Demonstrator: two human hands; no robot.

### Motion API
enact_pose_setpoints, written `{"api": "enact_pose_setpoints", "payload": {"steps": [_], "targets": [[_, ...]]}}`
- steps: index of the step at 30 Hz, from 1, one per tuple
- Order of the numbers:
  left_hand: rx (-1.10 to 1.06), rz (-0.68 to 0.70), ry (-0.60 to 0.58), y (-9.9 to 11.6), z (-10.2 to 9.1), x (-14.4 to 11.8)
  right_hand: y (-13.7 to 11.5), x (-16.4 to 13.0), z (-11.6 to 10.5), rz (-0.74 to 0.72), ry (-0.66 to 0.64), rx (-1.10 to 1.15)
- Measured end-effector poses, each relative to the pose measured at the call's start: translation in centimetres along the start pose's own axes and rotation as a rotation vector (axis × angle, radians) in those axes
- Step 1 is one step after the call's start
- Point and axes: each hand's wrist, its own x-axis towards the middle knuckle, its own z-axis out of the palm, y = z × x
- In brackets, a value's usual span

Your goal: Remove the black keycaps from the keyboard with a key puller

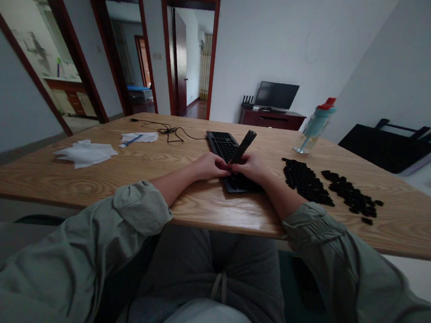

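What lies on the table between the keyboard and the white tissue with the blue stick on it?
In the head view, a loosely tangled black cable lies between the keyboard and the white tissue.

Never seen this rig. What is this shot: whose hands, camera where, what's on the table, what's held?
No machine here: a person works bare-handed, and one head-worn camera looks forward and down past their sleeves. The left hand and right hand meet over a black keyboard on a wooden table. A dark slim object tilts up from the right hand, apparently held; I can't tell what it is. The left fingertips are too small to read.

To the right lie two patches of small black pieces, likely keycaps, with a bottle beyond. To the left: white sheets, a thin blue item and a cable.
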Motion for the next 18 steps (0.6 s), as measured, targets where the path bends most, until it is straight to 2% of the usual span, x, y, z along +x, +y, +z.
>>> {"api": "enact_pose_setpoints", "payload": {"steps": [11,18], "targets": [[-0.004,0.027,0.027,-0.4,0.2,0.1,0.4,0.2,0.1,0.007,0.034,-0.004],[0.054,0.033,0.021,0.1,-0.1,-0.2,-1.7,-0.2,0.1,-0.080,-0.030,0.061]]}}
